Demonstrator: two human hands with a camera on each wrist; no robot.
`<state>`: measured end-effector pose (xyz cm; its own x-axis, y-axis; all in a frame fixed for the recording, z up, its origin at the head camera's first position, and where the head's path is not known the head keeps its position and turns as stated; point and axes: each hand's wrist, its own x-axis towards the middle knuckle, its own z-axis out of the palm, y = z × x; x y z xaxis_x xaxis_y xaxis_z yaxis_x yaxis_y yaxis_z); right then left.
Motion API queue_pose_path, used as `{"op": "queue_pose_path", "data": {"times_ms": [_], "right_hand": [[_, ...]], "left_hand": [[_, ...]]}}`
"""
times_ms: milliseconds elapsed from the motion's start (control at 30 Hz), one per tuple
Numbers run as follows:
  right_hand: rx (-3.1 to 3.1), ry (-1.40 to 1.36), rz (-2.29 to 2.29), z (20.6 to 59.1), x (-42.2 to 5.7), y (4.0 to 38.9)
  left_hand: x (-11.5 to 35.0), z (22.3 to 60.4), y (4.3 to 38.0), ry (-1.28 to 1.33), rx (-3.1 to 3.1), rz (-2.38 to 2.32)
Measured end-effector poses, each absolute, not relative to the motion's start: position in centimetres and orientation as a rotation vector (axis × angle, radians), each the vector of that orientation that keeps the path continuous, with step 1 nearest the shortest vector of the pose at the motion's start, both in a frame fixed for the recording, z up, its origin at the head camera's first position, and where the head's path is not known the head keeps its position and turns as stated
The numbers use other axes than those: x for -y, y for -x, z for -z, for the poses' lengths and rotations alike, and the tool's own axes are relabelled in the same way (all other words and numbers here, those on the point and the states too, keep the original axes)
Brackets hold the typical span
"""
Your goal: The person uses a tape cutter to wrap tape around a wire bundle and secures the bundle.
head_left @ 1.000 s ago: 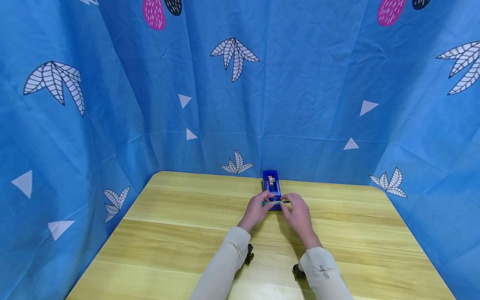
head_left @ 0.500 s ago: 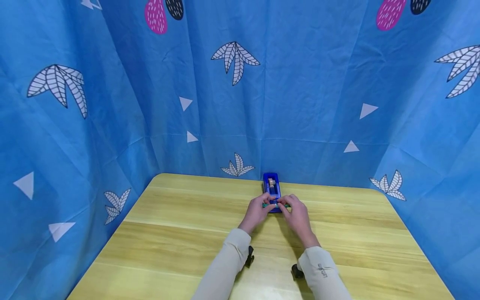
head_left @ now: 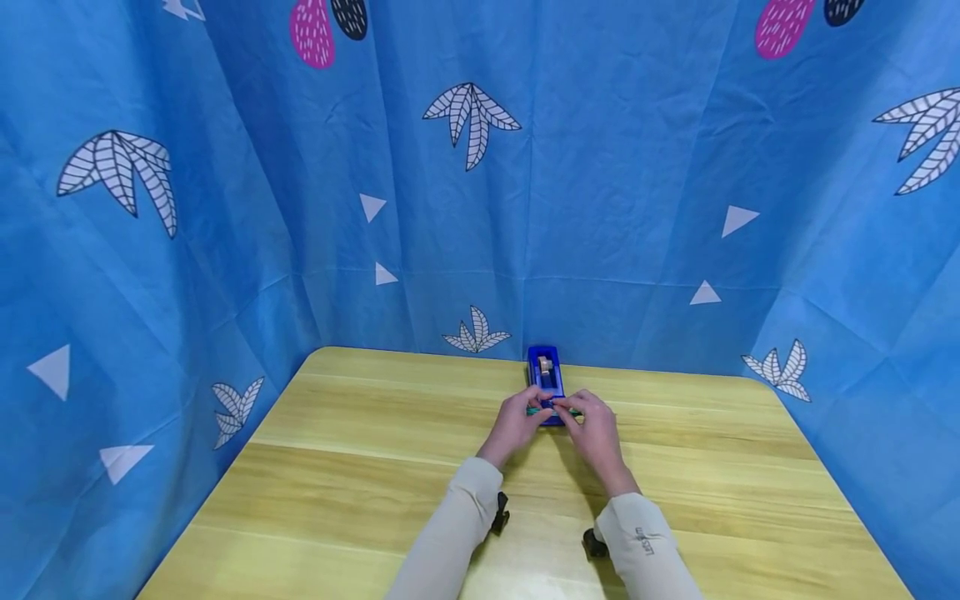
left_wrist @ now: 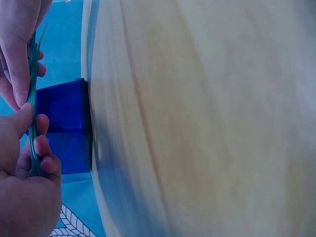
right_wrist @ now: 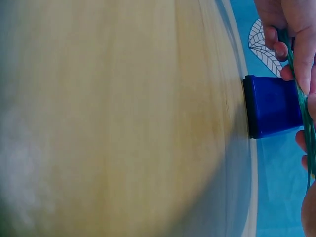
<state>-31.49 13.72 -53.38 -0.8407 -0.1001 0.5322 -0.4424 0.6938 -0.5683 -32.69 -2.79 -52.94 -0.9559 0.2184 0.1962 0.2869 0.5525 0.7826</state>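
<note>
A bundle of thin green strands (left_wrist: 33,94), which look like wires, runs between both hands just in front of a blue tape dispenser (head_left: 556,381). My left hand (head_left: 516,418) pinches it between thumb and curled fingers. Close beside, my right hand (head_left: 597,427) pinches the bundle with thumb and index finger. The fingertips of the two hands nearly meet over the dispenser's near end. In the left wrist view, loose strand ends fan out past the right hand. The same strands (right_wrist: 307,128) cross in front of the dispenser (right_wrist: 274,106) in the right wrist view.
A roll of tape (head_left: 544,365) sits in the dispenser, near the far edge of the wooden table (head_left: 360,467). Behind the table hangs a blue patterned curtain (head_left: 615,183). Dark wrist mounts (head_left: 500,512) show beneath the sleeves.
The right fingertips have come slightly closer to the left ones along the strands. Both hands keep hold of the bundle. The head view has shifted slightly.
</note>
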Motion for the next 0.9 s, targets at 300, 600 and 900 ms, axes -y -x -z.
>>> {"op": "queue_pose_path", "data": {"times_ms": [300, 600, 900], "right_hand": [[2.415, -0.452, -0.968, 53.4, -13.95, 31.79], [2.42, -0.478, -0.956, 53.29, -14.04, 31.74], [2.395, -0.5, -0.919, 53.57, -13.93, 31.78]], "left_hand": [[3.35, 52.82, 32.98, 0.542, 2.739, 1.423], [3.53, 52.99, 33.0, 0.563, 2.715, 1.439], [3.49, 53.06, 32.98, 0.542, 2.717, 1.451]]}}
